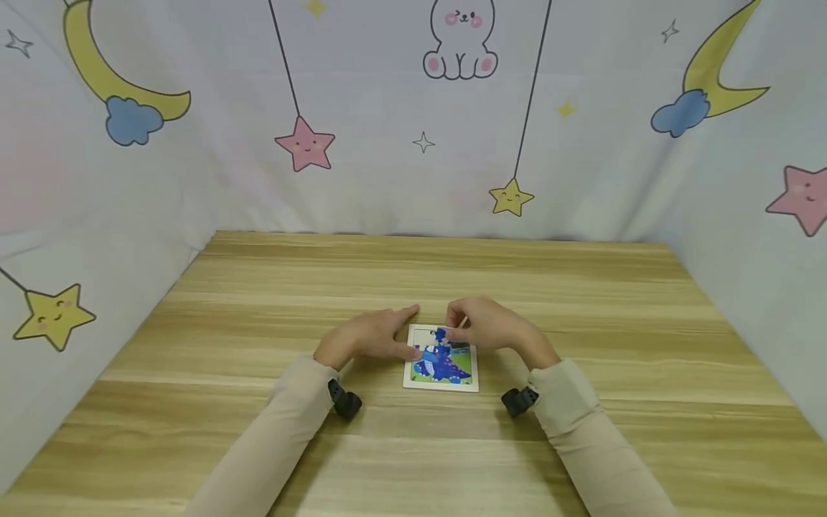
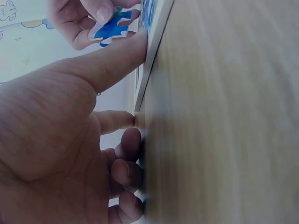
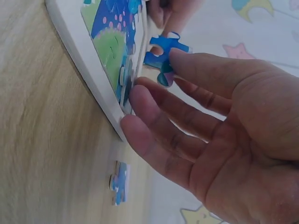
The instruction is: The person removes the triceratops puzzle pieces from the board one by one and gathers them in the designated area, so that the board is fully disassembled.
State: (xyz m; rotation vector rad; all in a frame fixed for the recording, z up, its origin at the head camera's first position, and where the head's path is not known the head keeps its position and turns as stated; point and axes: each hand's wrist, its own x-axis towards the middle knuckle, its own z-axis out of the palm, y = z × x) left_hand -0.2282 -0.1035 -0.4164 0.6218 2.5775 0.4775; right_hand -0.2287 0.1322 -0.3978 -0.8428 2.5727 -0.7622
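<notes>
A small jigsaw puzzle [image 1: 442, 370] in a white frame lies on the table, its picture showing a blue dinosaur on green. The upper part of the board shows bare white backing. My left hand [image 1: 375, 334] rests at the frame's left side, thumb reaching over the edge onto the puzzle and the other fingers spread along the table. Over the upper right of the board, my right hand [image 1: 487, 323] pinches a blue puzzle piece [image 3: 159, 53] between thumb and fingers. That piece is held tilted above the frame, while the right hand's lower fingers touch the frame's edge.
Another loose puzzle piece [image 3: 120, 183] lies on the wooden table [image 1: 413, 452] beyond the frame in the right wrist view. A white cloth backdrop [image 1: 375, 194] with stars, moons and a bear closes off the back and sides. Each wrist carries a small black camera [image 1: 345, 402].
</notes>
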